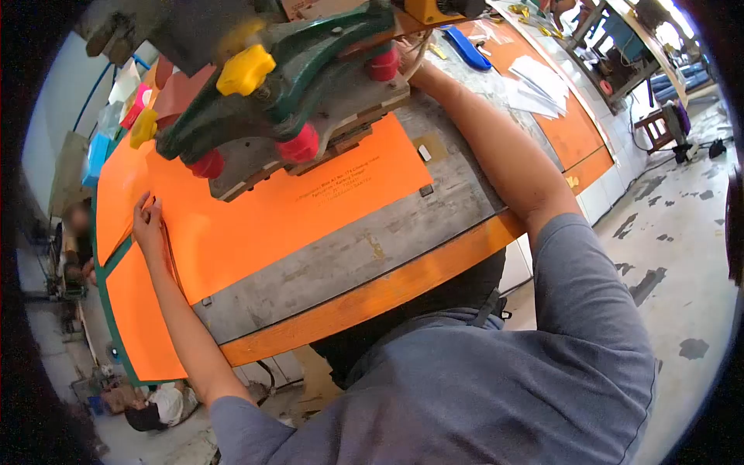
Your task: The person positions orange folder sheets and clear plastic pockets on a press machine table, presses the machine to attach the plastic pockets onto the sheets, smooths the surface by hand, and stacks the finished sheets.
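Observation:
A large orange sheet (256, 240) lies on a grey metal bed (364, 248), with small dark printed lettering near its right end. My left hand (147, 225) is at the sheet's left part, fingers stretched and apart, beside an edge where orange sheets overlap. Above the sheet stands a dark green press head (287, 101) with yellow star knobs (246, 70) and red round knobs (297, 143). My right hand (409, 58) reaches to the press's far right side. Its fingers are mostly hidden there, and what they touch does not show.
A wooden rail (372, 291) edges the bed in front of me. Blue-handled tool (467, 48) and white papers (539, 85) lie at the right on an orange board (577, 132). Another person (167, 407) is at the lower left. Dark patches mark the floor at right.

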{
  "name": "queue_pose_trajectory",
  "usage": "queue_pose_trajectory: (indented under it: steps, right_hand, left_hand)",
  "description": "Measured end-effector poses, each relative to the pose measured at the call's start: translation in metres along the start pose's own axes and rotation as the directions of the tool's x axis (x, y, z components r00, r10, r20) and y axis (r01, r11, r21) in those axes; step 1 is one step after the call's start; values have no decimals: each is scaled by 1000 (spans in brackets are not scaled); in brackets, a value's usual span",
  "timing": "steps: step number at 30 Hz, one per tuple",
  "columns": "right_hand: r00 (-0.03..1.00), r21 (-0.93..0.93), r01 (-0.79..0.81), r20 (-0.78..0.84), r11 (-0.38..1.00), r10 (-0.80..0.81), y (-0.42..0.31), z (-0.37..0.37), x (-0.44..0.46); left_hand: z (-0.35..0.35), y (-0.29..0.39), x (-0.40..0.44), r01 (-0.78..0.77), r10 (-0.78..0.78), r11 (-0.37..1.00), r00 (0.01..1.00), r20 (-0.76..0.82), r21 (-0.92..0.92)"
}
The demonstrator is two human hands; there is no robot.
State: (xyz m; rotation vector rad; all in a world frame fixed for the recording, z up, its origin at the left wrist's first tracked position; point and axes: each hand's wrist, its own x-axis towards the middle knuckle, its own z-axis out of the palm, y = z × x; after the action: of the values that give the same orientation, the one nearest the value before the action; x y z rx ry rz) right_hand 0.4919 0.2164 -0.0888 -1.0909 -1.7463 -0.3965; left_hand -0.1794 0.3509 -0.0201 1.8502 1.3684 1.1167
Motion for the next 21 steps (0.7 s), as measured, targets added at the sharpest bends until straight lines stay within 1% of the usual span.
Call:
queue_pose_trajectory:
  steps: [3,5,6,8,12,14,21]
  right_hand:
    - [1000,0,18,-6,1000,-18,4,6,-1]
    - [1000,-3,24,-11,1000,-24,7,10,-2]
    - [1000,-6,27,-16,1000,-27,8,11,-2]
    - [999,-8,33,-17,999,-33,12,14,-1]
    - [999,-10,48,-24,999,-48,15,20,0]
    - [998,-14,54,-25,998,-54,17,22,0]
    - [997,-21,68,-32,997,-69,20,28,4]
  left_hand:
    - [4,7,-4,16,-16,999,1000,20,-28]
    - [9,28,-14,53,-51,995,998,-27,81]
    - [7,22,-10,53,-51,995,998,-23,84]
    - [1,1,1,21,-21,1000,1000,13,-6]
    - [1,-1,1,8,-8,1000,1000,-6,-2]
    - [4,8,-2,38,-37,999,999,-39,37]
    - [3,13,-5,35,-36,998,999,6,52]
